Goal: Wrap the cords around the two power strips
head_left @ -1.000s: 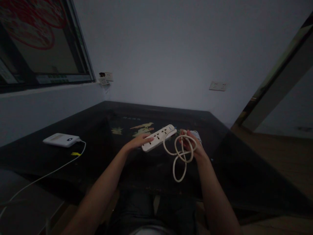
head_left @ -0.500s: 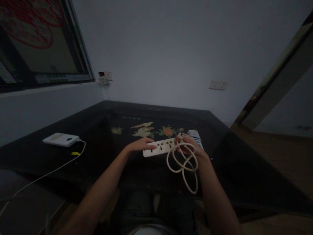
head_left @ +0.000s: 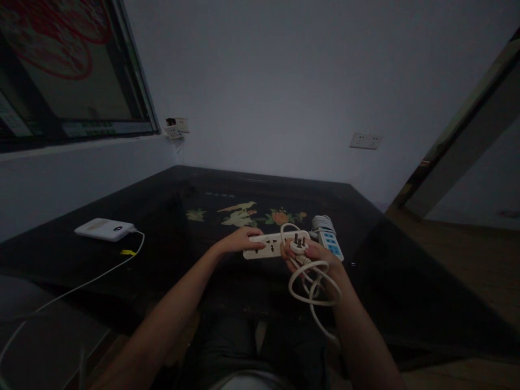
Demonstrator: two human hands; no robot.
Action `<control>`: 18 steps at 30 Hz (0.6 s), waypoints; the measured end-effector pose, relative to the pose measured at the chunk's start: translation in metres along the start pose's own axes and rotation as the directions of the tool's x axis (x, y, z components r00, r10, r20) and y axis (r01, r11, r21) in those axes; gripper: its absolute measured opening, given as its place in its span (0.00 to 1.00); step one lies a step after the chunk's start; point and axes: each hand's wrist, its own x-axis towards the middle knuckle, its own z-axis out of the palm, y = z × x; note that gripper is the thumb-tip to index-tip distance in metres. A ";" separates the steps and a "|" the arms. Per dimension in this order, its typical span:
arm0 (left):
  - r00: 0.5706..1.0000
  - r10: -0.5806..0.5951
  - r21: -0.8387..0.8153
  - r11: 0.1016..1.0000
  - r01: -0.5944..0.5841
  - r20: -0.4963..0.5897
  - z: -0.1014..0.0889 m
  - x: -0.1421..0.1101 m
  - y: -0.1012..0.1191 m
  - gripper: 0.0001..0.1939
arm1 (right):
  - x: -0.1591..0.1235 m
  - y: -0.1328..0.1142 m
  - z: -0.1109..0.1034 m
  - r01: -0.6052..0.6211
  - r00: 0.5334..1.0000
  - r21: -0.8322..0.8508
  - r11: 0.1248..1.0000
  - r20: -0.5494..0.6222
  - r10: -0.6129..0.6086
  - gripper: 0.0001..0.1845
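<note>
While its cord (head_left: pixel 312 301) hangs looped, white power strip (head_left: pixel 268 247), dark-pronged plug (head_left: pixel 299 247)

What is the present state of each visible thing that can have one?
White rectangular plastic power strip: held by the left hand, sockets facing up.
White three-pin plug: held in the right hand, unplugged, pins up.
White flexible cable: loosely looped.
White power strip with blue socket face: lying on the black table, cord bundled.
White rectangular device: lying flat, thin white cable attached.
White right-hand wall socket: nothing plugged in.
</note>
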 end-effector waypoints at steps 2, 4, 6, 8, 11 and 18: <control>0.998 0.009 -0.016 1.000 -0.010 -0.058 0.002 0.002 0.001 0.17 | 0.000 0.000 0.001 0.019 1.000 0.020 1.000 0.016 -0.020 0.26; 0.991 0.011 -0.030 0.999 -0.015 -0.136 0.004 0.006 -0.001 0.18 | 0.002 -0.002 0.004 0.016 0.999 0.008 1.000 0.040 -0.016 0.26; 0.974 0.008 -0.041 0.999 -0.018 -0.226 0.007 0.010 -0.005 0.18 | 0.005 -0.004 0.007 -0.016 0.998 -0.050 0.999 0.060 0.019 0.25; 0.954 -0.005 -0.057 0.998 -0.013 -0.300 0.008 0.015 -0.010 0.18 | 0.010 -0.005 0.011 -0.046 0.996 -0.132 0.990 0.070 0.055 0.25; 0.914 -0.061 -0.135 0.991 0.007 -0.401 0.008 0.021 -0.020 0.21 | 0.018 -0.005 0.016 -0.046 0.997 -0.241 0.969 0.044 0.059 0.23; 0.741 -0.275 -0.364 0.930 0.045 -0.613 -0.010 0.024 -0.039 0.27 | 0.024 -0.001 0.003 0.072 0.894 -0.350 0.934 -0.392 -0.216 0.17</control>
